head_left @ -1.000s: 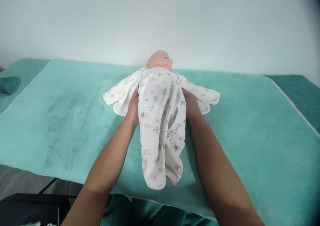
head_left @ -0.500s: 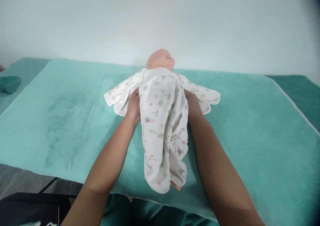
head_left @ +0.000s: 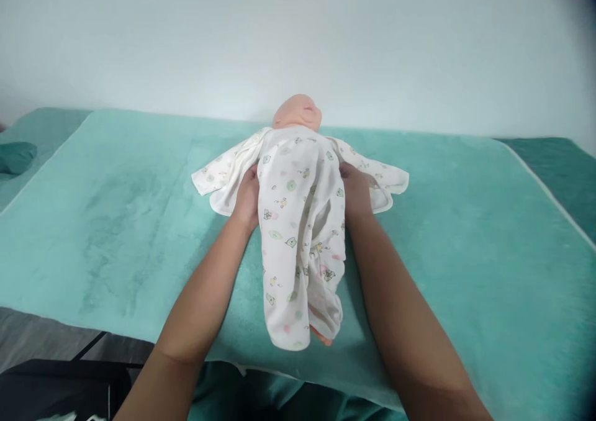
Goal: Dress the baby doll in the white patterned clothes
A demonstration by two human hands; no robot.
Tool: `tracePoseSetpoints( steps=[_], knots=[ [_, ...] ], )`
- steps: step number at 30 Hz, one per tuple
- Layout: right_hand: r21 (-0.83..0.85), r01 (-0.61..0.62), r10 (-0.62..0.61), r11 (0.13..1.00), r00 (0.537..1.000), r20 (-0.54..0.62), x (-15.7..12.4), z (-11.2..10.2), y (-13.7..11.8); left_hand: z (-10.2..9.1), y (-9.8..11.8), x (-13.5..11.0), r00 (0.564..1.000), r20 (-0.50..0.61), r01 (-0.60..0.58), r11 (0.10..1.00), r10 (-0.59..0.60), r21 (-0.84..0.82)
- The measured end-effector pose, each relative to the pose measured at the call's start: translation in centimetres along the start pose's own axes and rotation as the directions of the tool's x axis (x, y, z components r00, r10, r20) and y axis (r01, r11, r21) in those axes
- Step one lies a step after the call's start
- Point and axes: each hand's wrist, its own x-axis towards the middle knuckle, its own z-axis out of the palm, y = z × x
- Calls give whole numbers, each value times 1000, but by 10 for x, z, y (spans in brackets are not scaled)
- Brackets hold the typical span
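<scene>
A baby doll lies on its back on a teal towel, head away from me. It wears a white printed sleepsuit whose empty sleeves spread out to both sides. My left hand grips the doll's trunk on the left side through the cloth. My right hand grips it on the right side. Fingers of both hands wrap round the body and are partly hidden under the fabric. A bare doll foot peeks out at the lower hem.
The towel covers a bed against a pale wall. A darker green sheet shows at the right and a dark green pillow at the far left. The bed's near edge and dark floor lie at the lower left.
Half a second ago the doll was raised slightly and shifted towards the right; it has come back down and a little left. Both hands kept their hold on its sides.
</scene>
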Motion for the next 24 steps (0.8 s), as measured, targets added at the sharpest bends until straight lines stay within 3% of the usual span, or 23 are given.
tracePoseSetpoints(
  steps=[6,10,13,16,18,20,24],
  knots=[
    [-74,23,-30,997,995,-92,5,0,6,-2,1,1,998,58,-7,1000,6,18],
    [-86,43,-51,995,994,-98,6,-1,10,-3,3,2,992,72,-111,979,100,171],
    [-84,70,-76,994,994,-72,5,-1,11,-7,4,3,965,13,-242,874,261,421],
    [-22,69,-69,997,997,-26,3,0,10,-11,10,5,882,-18,-377,730,470,570],
    [-23,70,-71,997,997,-27,1,-1,7,-10,16,9,823,33,-461,633,567,622],
    [-75,108,-114,991,990,-79,1,-2,4,-7,23,17,788,104,-504,538,607,676],
    [-118,251,-271,961,939,-212,2,-3,-1,1,28,40,772,160,-500,434,615,750]
  ],
)
